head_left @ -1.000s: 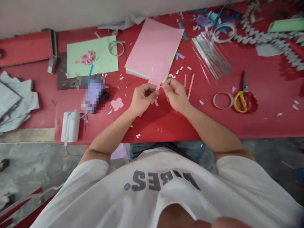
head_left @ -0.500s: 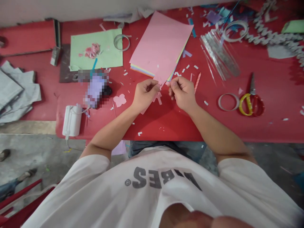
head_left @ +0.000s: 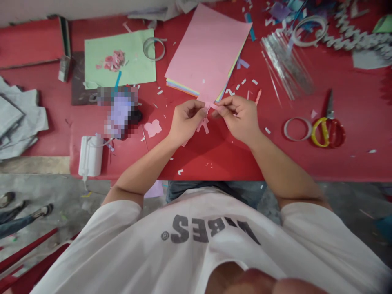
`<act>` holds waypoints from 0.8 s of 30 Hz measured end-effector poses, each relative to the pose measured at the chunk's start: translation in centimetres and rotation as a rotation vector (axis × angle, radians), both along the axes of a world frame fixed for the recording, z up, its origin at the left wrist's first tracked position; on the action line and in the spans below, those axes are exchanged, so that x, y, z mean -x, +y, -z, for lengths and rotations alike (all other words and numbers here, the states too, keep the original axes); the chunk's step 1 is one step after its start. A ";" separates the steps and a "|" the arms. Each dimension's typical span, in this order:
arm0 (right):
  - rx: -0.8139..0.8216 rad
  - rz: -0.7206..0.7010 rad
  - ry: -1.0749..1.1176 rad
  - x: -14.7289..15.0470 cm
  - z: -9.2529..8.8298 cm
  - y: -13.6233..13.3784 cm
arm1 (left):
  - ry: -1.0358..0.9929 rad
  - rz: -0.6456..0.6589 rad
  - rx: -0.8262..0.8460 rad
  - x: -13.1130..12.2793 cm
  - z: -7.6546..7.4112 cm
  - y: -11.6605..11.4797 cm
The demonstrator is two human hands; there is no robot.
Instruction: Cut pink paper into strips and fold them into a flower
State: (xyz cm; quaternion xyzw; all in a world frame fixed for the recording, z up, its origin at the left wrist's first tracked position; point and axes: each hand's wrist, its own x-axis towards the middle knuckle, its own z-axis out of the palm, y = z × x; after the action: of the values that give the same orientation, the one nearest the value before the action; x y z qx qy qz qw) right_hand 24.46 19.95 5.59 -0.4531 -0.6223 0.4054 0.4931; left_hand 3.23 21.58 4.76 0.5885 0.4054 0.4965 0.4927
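Observation:
My left hand (head_left: 187,119) pinches a small pink paper strip (head_left: 211,105) from the left, just in front of a stack of coloured paper (head_left: 208,53) topped with pink sheets. The thumb and forefinger of my right hand (head_left: 240,117) are closed on the strip's other end. More pink paper strips (head_left: 204,125) hang or lie below my fingers; which of them are attached I cannot tell. A pink flower-shaped cutout (head_left: 152,128) lies on the table left of my left hand.
Scissors (head_left: 328,128) with yellow and red handles lie right, beside a tape roll (head_left: 297,129). Clear plastic strips (head_left: 286,65) are behind them. Leftward are a white power bank (head_left: 91,156), a pixelated phone-like object (head_left: 121,112) and a green sheet (head_left: 137,61) bearing pink scraps.
My right hand has come onto the pink strip, which now spans between both hands. The view has shifted slightly. My left hand stays nearly in place.

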 end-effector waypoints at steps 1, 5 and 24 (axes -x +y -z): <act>0.013 0.003 0.013 0.2 0.0 -0.1 | 0.007 0.001 -0.012 0.0 0.1 0.0; 0.051 0.017 0.075 0.8 -0.4 -0.3 | 0.027 -0.019 -0.019 0.0 0.3 -0.2; 0.088 0.021 0.065 1.3 -0.5 -0.8 | 0.190 -0.052 -0.028 -0.3 -0.9 -0.8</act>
State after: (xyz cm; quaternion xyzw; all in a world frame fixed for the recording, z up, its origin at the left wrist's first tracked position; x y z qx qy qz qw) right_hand 23.14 19.17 6.07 -0.4673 -0.5827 0.4416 0.4970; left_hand 3.49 20.74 5.70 0.6292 0.4583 0.4567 0.4308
